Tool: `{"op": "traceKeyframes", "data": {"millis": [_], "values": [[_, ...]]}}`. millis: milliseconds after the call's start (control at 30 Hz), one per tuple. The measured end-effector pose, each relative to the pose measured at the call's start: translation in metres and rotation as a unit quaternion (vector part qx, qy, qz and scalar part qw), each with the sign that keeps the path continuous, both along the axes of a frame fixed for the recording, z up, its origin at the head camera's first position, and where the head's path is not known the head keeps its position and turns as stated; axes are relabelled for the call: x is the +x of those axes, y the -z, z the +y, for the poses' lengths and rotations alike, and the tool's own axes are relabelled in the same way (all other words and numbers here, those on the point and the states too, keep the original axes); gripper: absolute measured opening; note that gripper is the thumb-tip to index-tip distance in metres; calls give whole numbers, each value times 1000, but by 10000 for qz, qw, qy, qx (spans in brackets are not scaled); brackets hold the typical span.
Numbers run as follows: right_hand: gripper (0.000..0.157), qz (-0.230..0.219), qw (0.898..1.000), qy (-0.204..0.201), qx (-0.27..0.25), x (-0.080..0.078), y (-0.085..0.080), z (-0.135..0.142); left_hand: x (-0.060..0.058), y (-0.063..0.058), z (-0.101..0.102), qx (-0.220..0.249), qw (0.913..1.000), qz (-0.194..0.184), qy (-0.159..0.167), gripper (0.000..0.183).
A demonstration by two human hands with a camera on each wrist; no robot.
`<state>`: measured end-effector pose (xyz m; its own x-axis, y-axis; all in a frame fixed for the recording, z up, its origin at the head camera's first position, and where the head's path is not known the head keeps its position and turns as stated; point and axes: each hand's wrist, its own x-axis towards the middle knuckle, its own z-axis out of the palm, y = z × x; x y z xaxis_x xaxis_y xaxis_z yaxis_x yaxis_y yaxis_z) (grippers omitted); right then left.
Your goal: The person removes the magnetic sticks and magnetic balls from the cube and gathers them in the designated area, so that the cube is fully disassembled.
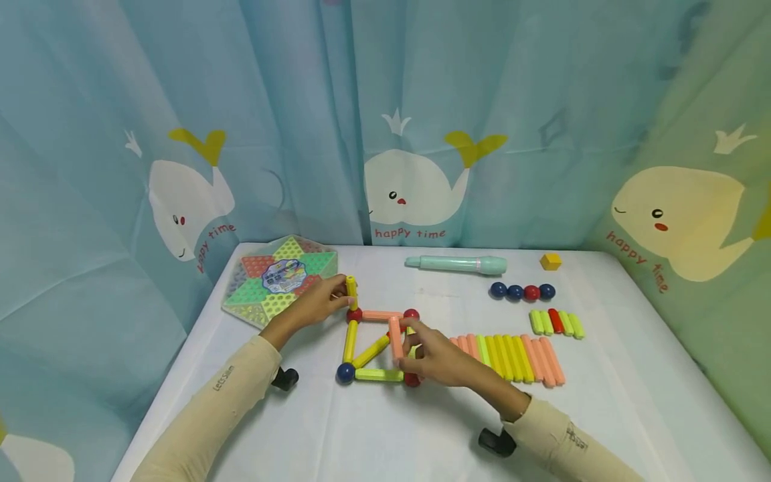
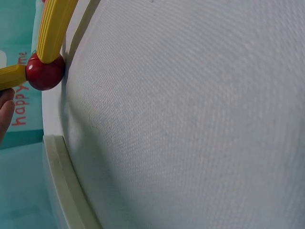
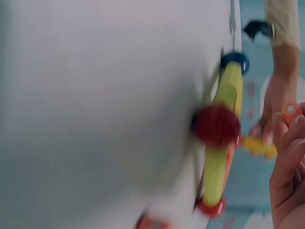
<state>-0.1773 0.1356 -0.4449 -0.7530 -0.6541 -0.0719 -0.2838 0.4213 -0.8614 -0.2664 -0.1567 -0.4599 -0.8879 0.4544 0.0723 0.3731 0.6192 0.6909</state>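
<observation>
A square of magnetic sticks and balls lies on the table, with a blue ball (image 1: 346, 373) at its front left and a yellow diagonal stick (image 1: 371, 351) inside. My left hand (image 1: 322, 299) pinches a yellow stick (image 1: 352, 292) that stands upright on the back-left red ball (image 1: 355, 314); the left wrist view shows this yellow stick (image 2: 13, 76) touching the red ball (image 2: 45, 72). Over the square's right side, my right hand (image 1: 442, 358) holds a salmon-pink stick (image 1: 395, 338) between thumb and fingers. That hand partly hides the square's right side. In the right wrist view, the pink stick's end (image 3: 291, 110) shows a silvery dot.
Rows of loose sticks (image 1: 508, 358) and short sticks (image 1: 557, 323) lie to the right. Behind them are a line of balls (image 1: 515, 292), a yellow cube (image 1: 551, 261) and a mint pen-like wand (image 1: 458, 264). A star-patterned game board (image 1: 259, 268) lies back left, beside my left hand.
</observation>
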Motion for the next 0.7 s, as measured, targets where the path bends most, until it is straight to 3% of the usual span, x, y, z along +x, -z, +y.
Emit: {"op": "traceKeyframes", "data": {"millis": [67,167,400,700], "values": [[70,-125,9997,198,-22,-1,1,18,1,0,-1,5,10000,1,-36,22],[78,-22,9990,417,156,-2,3,42,1,0,-2,18,10000,0,-61,22],[78,130,9953,644,713,-5,16,78,2,0,-2,22,10000,-19,-50,20],[71,174,9905,677,1185,-12,25,85,0,0,0,58,10000,-17,21,22]]}}
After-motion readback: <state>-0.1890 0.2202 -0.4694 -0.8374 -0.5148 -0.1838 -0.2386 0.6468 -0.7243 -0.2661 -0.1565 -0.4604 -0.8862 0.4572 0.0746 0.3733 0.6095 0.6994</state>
